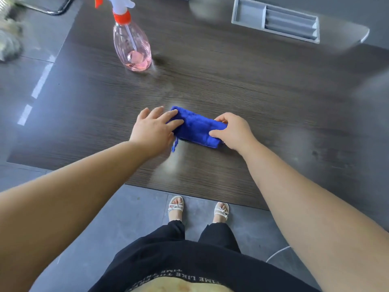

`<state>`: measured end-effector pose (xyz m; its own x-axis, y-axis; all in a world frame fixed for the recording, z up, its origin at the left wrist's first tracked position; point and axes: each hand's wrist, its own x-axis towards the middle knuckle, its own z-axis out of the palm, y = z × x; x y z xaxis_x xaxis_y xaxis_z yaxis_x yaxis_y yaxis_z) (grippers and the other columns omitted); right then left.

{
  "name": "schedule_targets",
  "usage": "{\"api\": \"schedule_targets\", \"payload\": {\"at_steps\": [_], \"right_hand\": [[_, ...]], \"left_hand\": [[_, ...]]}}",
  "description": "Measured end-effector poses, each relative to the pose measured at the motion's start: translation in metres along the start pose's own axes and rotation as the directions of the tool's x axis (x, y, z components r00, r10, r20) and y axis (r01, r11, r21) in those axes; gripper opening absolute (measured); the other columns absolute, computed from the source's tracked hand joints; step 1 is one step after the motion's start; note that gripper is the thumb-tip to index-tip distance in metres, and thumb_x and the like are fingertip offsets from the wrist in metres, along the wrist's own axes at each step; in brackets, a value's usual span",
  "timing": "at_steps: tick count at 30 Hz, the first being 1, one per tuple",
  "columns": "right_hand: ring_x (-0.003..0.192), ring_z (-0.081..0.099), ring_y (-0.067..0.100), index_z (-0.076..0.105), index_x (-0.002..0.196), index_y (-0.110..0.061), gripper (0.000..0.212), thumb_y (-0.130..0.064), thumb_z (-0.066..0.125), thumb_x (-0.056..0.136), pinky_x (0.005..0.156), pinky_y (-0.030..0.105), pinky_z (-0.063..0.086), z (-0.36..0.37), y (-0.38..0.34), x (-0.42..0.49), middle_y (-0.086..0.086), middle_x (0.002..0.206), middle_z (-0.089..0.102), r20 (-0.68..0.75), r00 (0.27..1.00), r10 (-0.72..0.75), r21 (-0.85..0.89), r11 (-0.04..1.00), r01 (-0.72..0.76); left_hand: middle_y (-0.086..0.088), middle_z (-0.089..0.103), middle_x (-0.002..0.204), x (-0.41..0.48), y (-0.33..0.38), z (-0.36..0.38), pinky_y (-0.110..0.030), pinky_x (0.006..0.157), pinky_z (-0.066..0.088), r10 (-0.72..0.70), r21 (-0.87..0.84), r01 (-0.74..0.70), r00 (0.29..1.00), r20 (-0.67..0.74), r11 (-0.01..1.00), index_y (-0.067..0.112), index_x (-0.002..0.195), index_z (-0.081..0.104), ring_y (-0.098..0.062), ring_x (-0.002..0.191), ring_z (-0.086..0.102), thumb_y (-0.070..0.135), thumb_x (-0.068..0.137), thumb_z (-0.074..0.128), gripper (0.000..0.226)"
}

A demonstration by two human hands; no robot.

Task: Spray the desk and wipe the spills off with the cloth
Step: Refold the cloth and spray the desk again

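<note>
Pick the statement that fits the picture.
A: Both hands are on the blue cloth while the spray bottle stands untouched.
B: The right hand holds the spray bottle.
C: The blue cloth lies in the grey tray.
A: the left hand rests with straight fingers on the blue cloth, the right hand grips its other end, and the spray bottle stands apart on the desk.

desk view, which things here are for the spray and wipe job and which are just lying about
For the job: blue cloth, left hand resting on it, right hand gripping it; spray bottle; desk.
Lying about: grey tray; chrome frame on the floor.
</note>
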<state>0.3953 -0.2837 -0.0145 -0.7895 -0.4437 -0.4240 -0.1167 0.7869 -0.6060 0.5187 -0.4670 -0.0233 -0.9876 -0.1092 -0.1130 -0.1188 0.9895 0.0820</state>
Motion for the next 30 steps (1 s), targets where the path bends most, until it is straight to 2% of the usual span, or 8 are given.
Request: {"api": "schedule_targets", "payload": {"at_steps": [3, 8, 12, 15, 20, 26, 28, 30], "right_hand": [[0.09, 0.061, 0.022, 0.06, 0.1, -0.017, 0.031, -0.023, 0.072, 0.072, 0.08, 0.043, 0.053, 0.019, -0.029, 0.015, -0.001, 0.095, 0.061, -0.006, 1.0, 0.001, 0.082, 0.997, 0.0], [0.091, 0.063, 0.027, 0.056, 0.102, -0.013, 0.033, -0.029, 0.071, 0.077, 0.082, 0.044, 0.053, 0.039, -0.053, 0.026, 0.001, 0.095, 0.059, 0.095, 0.995, -0.034, 0.049, 0.998, 0.029], [0.098, 0.061, 0.024, 0.058, 0.107, -0.015, 0.037, -0.044, 0.062, 0.084, 0.088, 0.038, 0.049, 0.024, -0.062, 0.032, 0.002, 0.109, 0.064, 0.207, 0.978, -0.015, -0.167, 0.985, 0.05], [0.112, 0.053, 0.021, 0.055, 0.119, -0.018, 0.04, -0.045, 0.056, 0.088, 0.091, 0.032, 0.042, 0.006, -0.084, 0.045, 0.001, 0.124, 0.056, 0.161, 0.986, -0.039, -0.292, 0.953, 0.085], [0.116, 0.049, 0.017, 0.047, 0.131, -0.017, 0.045, -0.031, 0.058, 0.089, 0.09, 0.023, 0.036, 0.014, -0.141, 0.079, 0.005, 0.135, 0.045, 0.151, 0.976, -0.157, -0.012, 0.987, 0.161], [0.126, 0.037, 0.016, 0.03, 0.142, -0.014, 0.074, -0.026, 0.071, 0.081, 0.089, 0.014, 0.025, 0.031, -0.196, 0.113, 0.007, 0.144, 0.028, 0.048, 0.949, -0.312, 0.133, 0.944, 0.303], [0.123, 0.04, 0.017, 0.037, 0.137, -0.012, 0.07, -0.022, 0.072, 0.077, 0.096, 0.017, 0.029, 0.043, -0.211, 0.125, 0.007, 0.137, 0.036, -0.029, 0.915, -0.402, 0.15, 0.903, 0.402], [0.111, 0.049, 0.018, 0.046, 0.128, -0.009, 0.057, -0.019, 0.07, 0.078, 0.092, 0.021, 0.038, 0.054, -0.218, 0.133, 0.006, 0.126, 0.049, -0.071, 0.907, -0.416, 0.187, 0.887, 0.422]], "left_hand": [[0.0, 0.027, 0.153, 0.022, -0.022, -0.01, -0.046, 0.112, 0.016, -0.116, 0.008, 0.116, 0.993, 0.037, 0.993, 0.028, 0.14, 0.04, -0.028, 0.14, 0.022, 0.029, 0.093, 0.047, 0.048], [-0.002, 0.024, 0.152, 0.029, -0.04, -0.012, -0.043, 0.109, 0.024, -0.224, -0.091, 0.232, 0.97, 0.088, 0.968, 0.026, 0.142, 0.038, -0.027, 0.138, 0.02, 0.029, 0.093, 0.045, 0.049], [0.004, 0.016, 0.156, 0.016, -0.049, -0.012, -0.046, 0.111, 0.024, -0.306, -0.269, 0.334, 0.942, 0.14, 0.903, 0.03, 0.144, 0.032, -0.024, 0.144, 0.008, 0.037, 0.093, 0.047, 0.053], [-0.001, 0.017, 0.154, 0.01, -0.061, -0.02, -0.049, 0.109, 0.026, -0.498, -0.382, 0.538, 0.842, 0.204, 0.752, 0.031, 0.14, 0.035, -0.026, 0.143, 0.006, 0.048, 0.085, 0.057, 0.062], [-0.004, 0.007, 0.154, 0.003, -0.089, -0.033, -0.065, 0.106, 0.021, -0.63, -0.26, 0.74, 0.668, 0.397, 0.621, 0.029, 0.143, 0.024, -0.03, 0.142, -0.001, 0.064, 0.06, 0.074, 0.102], [-0.003, 0.014, 0.147, 0.002, -0.092, -0.023, -0.068, 0.101, 0.026, -0.635, -0.238, 0.768, 0.629, 0.448, 0.594, 0.034, 0.142, 0.022, -0.033, 0.136, 0.011, 0.057, 0.052, 0.083, 0.112], [-0.003, 0.016, 0.144, 0.005, -0.093, -0.022, -0.069, 0.1, 0.027, -0.649, -0.233, 0.777, 0.621, 0.44, 0.585, 0.034, 0.141, 0.024, -0.033, 0.134, 0.013, 0.055, 0.05, 0.084, 0.111], [-0.003, 0.017, 0.144, 0.006, -0.094, -0.022, -0.068, 0.1, 0.028, -0.652, -0.223, 0.779, 0.617, 0.441, 0.586, 0.034, 0.141, 0.025, -0.033, 0.133, 0.014, 0.056, 0.051, 0.084, 0.11]]}}
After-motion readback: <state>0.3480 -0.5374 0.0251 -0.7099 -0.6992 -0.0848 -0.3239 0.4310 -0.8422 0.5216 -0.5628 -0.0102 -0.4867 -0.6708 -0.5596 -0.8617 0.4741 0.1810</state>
